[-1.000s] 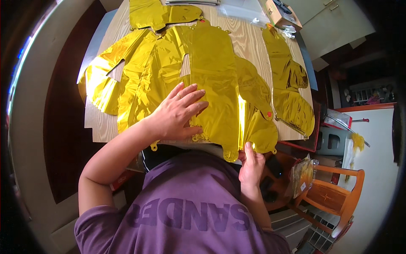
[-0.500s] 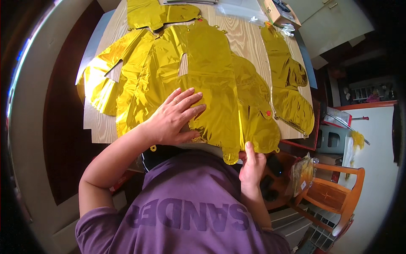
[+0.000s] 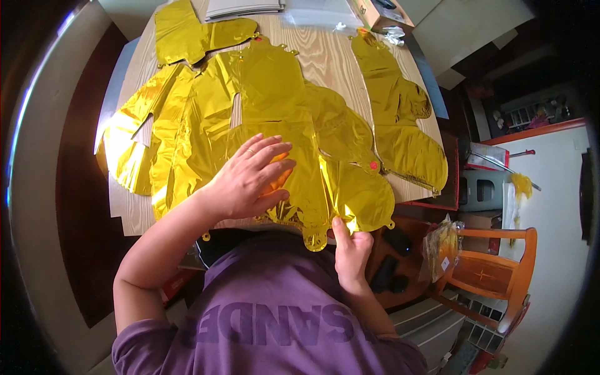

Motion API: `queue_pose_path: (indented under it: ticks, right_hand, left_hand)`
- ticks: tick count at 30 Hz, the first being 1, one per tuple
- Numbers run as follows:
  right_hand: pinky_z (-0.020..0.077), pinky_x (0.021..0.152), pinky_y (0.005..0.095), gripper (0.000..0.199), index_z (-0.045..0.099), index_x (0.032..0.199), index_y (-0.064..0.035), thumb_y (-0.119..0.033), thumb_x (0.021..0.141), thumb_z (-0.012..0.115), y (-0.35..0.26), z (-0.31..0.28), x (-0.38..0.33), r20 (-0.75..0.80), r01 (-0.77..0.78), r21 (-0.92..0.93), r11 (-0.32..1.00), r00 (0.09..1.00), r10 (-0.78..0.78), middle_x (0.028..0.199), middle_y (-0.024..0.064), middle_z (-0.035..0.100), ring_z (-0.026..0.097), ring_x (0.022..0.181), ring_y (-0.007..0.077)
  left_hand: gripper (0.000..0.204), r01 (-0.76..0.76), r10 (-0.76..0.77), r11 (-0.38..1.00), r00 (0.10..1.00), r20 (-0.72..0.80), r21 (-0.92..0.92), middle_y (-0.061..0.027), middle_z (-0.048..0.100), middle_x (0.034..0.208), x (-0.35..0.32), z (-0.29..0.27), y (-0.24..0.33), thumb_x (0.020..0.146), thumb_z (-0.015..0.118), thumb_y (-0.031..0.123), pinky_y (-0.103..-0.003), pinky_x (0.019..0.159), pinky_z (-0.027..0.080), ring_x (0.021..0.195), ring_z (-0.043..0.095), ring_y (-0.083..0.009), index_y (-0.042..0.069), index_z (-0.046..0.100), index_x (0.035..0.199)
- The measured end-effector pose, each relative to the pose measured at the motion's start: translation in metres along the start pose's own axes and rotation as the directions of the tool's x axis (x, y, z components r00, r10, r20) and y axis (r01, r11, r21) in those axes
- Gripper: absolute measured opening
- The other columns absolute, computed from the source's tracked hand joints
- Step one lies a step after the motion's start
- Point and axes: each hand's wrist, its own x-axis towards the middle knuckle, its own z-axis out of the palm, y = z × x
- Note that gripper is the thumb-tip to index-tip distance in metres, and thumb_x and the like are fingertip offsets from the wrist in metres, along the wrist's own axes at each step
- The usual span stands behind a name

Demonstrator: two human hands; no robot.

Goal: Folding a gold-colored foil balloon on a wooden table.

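Observation:
Several flat gold foil balloons [image 3: 275,112] lie spread over a light wooden table [image 3: 325,56]. My left hand [image 3: 250,178] rests flat with its fingers spread on the nearest balloon, close to the table's near edge. My right hand [image 3: 351,250] pinches the lower edge of that same balloon [image 3: 359,200] where it hangs over the table's edge. A separate gold balloon [image 3: 400,119] lies along the right side of the table. My purple shirt fills the bottom of the view.
A wooden chair [image 3: 494,275] stands at the lower right beside a bag of gold items [image 3: 440,247]. A cardboard box [image 3: 378,9] and grey sheets [image 3: 244,7] sit at the table's far end. Dark floor lies to the left.
The nearest balloon has slid a little toward me over the table edge. My left hand shifted slightly on the foil; my right hand keeps its pinch at the lower edge.

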Motion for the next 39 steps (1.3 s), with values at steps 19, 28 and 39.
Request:
queue_pose_path:
  ticks: [19,28,39]
  right_hand:
    - [0.0581,0.065,0.0288,0.023,0.067,0.115,0.001,-0.016,0.1,0.066,0.001,-0.006,0.005,-0.064,-0.141,0.336,0.931,0.983,0.172,0.104,0.006,0.072,0.069,0.086,0.0129]
    - [0.0595,0.069,0.0295,0.02,0.07,0.11,0.0015,-0.015,0.1,0.065,-0.002,-0.007,0.006,-0.023,-0.172,0.33,0.928,0.982,0.19,0.098,0.0063,0.073,0.07,0.083,0.0131]
    - [0.0586,0.068,0.0295,0.016,0.069,0.106,0.0015,-0.013,0.1,0.065,0.001,-0.009,0.007,-0.024,-0.13,0.328,0.936,0.989,0.146,0.096,0.0052,0.072,0.069,0.081,0.0125]
  left_hand:
    - [0.057,-0.017,0.018,0.999,0.998,0.067,-0.027,-0.0195,0.052,0.141,0.012,0.009,0.0,0.082,0.076,0.024,-0.056,0.116,0.035,0.138,0.047,-0.0408,0.006,0.058,0.133]
    - [0.054,-0.002,0.003,1.0,0.997,0.08,-0.01,-0.019,0.053,0.139,0.014,0.003,0.002,0.082,0.075,0.022,-0.055,0.116,0.036,0.136,0.048,-0.0401,0.005,0.059,0.13]
    - [0.055,-0.011,0.011,1.0,0.998,0.067,-0.004,-0.0191,0.053,0.139,0.015,0.006,-0.002,0.081,0.076,0.022,-0.055,0.116,0.036,0.135,0.048,-0.0406,0.005,0.059,0.129]
